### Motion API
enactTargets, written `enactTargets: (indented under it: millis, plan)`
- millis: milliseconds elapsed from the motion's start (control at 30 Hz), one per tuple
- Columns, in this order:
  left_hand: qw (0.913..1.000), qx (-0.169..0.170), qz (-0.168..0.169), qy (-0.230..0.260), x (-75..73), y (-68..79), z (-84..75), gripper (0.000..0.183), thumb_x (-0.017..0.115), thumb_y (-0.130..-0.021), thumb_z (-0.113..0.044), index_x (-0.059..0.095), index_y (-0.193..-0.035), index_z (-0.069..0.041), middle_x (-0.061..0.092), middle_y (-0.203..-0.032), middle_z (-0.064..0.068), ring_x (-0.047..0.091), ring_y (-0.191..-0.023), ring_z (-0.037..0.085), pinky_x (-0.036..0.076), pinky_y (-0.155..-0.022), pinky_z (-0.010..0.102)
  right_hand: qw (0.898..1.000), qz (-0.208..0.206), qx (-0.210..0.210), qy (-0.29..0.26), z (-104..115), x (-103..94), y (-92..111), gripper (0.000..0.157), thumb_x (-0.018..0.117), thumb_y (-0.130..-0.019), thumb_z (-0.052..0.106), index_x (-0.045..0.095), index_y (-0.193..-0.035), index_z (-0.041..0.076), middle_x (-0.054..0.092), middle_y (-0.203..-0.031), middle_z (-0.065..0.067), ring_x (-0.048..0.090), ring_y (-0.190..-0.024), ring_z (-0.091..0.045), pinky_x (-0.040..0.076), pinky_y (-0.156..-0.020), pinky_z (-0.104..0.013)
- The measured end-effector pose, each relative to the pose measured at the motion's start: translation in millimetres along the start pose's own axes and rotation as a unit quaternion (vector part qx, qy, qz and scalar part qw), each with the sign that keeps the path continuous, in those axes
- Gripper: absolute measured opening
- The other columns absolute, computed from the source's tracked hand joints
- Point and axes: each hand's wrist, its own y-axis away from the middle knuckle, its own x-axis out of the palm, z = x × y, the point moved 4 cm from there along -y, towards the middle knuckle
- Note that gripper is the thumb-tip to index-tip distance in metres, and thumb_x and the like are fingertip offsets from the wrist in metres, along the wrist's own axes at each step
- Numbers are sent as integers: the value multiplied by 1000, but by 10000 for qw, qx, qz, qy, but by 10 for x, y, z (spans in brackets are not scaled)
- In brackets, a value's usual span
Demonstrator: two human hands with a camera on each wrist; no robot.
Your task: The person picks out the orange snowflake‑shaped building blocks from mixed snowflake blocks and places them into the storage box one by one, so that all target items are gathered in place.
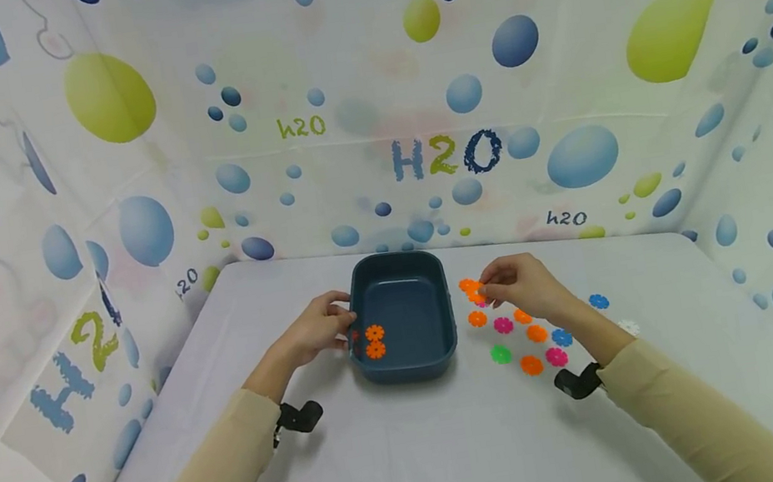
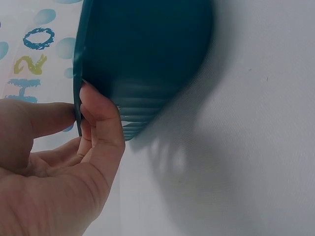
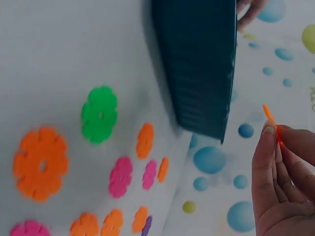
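My left hand (image 1: 315,330) pinches the left rim of a dark blue plastic bin (image 1: 411,373), thumb outside and fingers curled beneath the lip in the left wrist view. Two orange flower-shaped discs (image 1: 376,342) show inside the bin near its left wall. Right of the bin, my right hand (image 1: 524,286) holds an orange flower-shaped disc (image 3: 270,117) between thumb and fingertips, seen edge-on in the right wrist view and raised above the table. Below that hand lie loose flower discs, among them a green disc (image 1: 501,354), a pink disc (image 1: 503,325) and an orange disc (image 1: 531,365).
A white cloth covers the table (image 1: 420,455). Farther right lie a blue disc (image 1: 598,301) and a white disc (image 1: 629,327), partly behind the right wrist. Patterned curtains (image 1: 363,93) with blue and yellow-green spots enclose the back and sides.
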Motion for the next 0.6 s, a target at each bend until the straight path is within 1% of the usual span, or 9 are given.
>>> enactTargets:
  millis: [100,133,200,300,367,433,533,600]
  plan:
    - [10000,8,29,16,2,3,4,48,49,-108,-8,34,-152,2,51,-127,31,59,-105,39,59,-79,35,9998,83,-94,-123,82,103,-38,17,68,-99,11,69,-111,-1,74,-97,-15,70,-90,-38,60,-84,-36]
    - [10000,10,38,25,1,1,5,48,49,-108,-8,33,-152,2,51,-127,31,59,-106,40,59,-79,35,9997,116,-109,-182,104,137,-49,16,68,-99,10,69,-111,-1,74,-97,-15,70,-91,-39,60,-83,-37]
    - [10000,-7,34,39,1,-1,8,48,49,-108,-8,33,-152,2,51,-127,31,59,-106,41,59,-79,35,9995,179,-137,-220,133,207,-81,15,67,-99,10,70,-110,0,74,-97,-13,71,-90,-36,60,-84,-40]
    - [10000,-16,-4,48,3,-8,23,48,49,-108,-8,34,-152,2,51,-127,30,59,-105,41,59,-78,35,9990,262,-193,-320,172,321,-135,13,68,-99,10,70,-109,1,75,-95,-12,71,-91,-40,59,-87,-51]
    - [10000,0,-10,37,4,-10,29,48,49,-108,-8,34,-152,2,51,-127,30,59,-105,40,59,-78,35,9988,265,-257,-308,206,402,-168,13,68,-98,9,70,-109,1,75,-95,-11,71,-88,-37,58,-87,-54]
    - [10000,27,-14,24,6,-8,29,48,49,-108,-8,34,-152,2,51,-127,30,59,-105,40,59,-78,35,9987,230,-298,-351,249,485,-203,12,69,-97,7,70,-107,0,74,-93,-12,71,-86,-38,58,-85,-53]
    - [10000,59,-1,31,4,-3,11,48,49,-108,-8,33,-152,2,51,-127,30,59,-103,39,59,-77,35,9987,147,-380,-310,315,607,-259,11,69,-97,4,70,-107,-1,73,-93,-12,72,-81,-31,61,-81,-45]
    - [10000,65,1,34,2,4,1,48,48,-108,-8,33,-152,2,51,-126,31,59,-102,38,59,-76,34,9986,98,-407,-330,356,686,-297,11,69,-96,3,70,-106,-2,73,-93,-13,72,-82,-31,61,-79,-40]
